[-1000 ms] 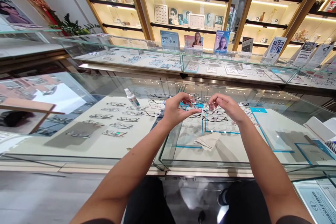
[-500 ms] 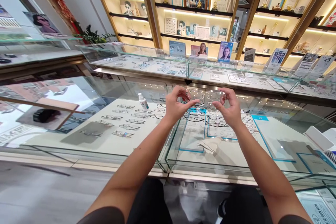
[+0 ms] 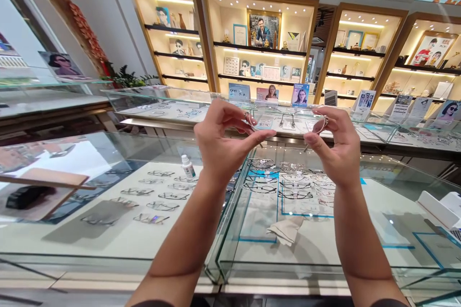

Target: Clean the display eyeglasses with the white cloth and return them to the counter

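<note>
A pair of thin-rimmed eyeglasses (image 3: 287, 114) is held up in front of me, above the glass counter. My left hand (image 3: 226, 141) pinches its left side between thumb and fingers. On the other side, my right hand (image 3: 336, 146) grips the right rim in the same way. The clear lenses let the display case behind show through. Below the hands, a crumpled beige cloth (image 3: 286, 230) lies on the counter. A white spray bottle (image 3: 188, 166) stands upright to the left of my left forearm.
Several rows of eyeglasses (image 3: 296, 194) lie in the glass counter (image 3: 259, 265) beneath my arms. A second glass display case (image 3: 151, 109) runs across behind it, with small upright cards (image 3: 300, 95). At far right sits a white box (image 3: 437, 208); a dark case (image 3: 30, 199) appears at left.
Both hands have raised the eyeglasses closer to my face, so they look larger. My view has tilted up, showing more of the wall and its lit shelves.
</note>
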A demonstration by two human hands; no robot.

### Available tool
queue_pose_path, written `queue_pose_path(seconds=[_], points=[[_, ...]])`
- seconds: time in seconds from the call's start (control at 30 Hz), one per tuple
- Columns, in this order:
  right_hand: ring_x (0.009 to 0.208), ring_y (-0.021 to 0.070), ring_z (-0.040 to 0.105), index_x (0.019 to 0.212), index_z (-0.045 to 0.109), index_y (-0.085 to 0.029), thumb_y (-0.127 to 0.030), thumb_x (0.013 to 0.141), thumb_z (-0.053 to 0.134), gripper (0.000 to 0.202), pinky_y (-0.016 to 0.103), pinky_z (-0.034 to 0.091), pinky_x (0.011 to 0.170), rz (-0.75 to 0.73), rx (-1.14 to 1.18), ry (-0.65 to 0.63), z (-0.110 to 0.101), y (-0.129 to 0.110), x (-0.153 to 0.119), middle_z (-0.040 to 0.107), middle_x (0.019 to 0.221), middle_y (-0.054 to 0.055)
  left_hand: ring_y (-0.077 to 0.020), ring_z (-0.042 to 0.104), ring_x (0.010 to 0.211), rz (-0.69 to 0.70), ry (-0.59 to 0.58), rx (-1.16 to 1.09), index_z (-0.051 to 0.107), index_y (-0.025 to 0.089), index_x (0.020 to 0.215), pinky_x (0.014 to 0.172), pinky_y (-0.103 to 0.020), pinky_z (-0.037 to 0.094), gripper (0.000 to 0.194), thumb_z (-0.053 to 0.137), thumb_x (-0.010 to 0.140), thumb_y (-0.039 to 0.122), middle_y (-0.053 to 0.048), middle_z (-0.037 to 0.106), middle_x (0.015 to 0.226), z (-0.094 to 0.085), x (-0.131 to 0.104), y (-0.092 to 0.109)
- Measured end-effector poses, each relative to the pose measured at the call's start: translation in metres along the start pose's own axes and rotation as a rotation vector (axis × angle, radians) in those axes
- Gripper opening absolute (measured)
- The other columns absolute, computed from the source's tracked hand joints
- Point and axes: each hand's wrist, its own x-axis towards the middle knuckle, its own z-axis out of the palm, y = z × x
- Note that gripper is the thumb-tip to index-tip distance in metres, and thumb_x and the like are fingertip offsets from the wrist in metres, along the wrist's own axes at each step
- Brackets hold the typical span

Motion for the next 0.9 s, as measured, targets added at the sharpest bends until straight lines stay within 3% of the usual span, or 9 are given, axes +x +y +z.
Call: queue_pose_path(seconds=[0.43,0.67,0.9], points=[[0.095,0.0198,0.068,0.124,0.067,-0.033,-0.049,0.095,0.075,0.034,0.043,0.061,0.094,0.036,-0.029,-0.070,-0.010,-0.007,-0.003,0.066,0.101,0.002,-0.0141,0.068,0.068,0.053,0.069,0.067,0.063,0.025,0.096,0.056,-0.030,0.061,0.046,0.096,0.072,0.048,0.003,0.065,0.086,-0.003,-0.006,0.016],[0.104,0.0217,0.071,0.128,0.065,-0.032,-0.046,0.097,0.073,0.035,0.045,0.059,0.102,0.063,-0.037,-0.114,-0.014,-0.010,-0.004,0.070,0.107,0.003,-0.0163,0.067,0.069,0.051,0.085,0.133,0.062,0.028,0.097,0.056,-0.034,0.061,0.048,0.093,0.073,0.056,0.002,0.064,0.087,-0.002,-0.009,0.019],[0.107,0.0216,0.071,0.127,0.065,-0.031,-0.046,0.099,0.071,0.032,0.045,0.060,0.101,0.077,-0.033,-0.149,-0.014,-0.013,-0.004,0.073,0.113,0.004,-0.0195,0.071,0.076,0.093,0.133,0.171,0.055,0.028,0.092,0.066,-0.038,0.065,0.053,0.091,0.072,0.061,0.003,0.060,0.083,0.000,-0.009,0.020]])
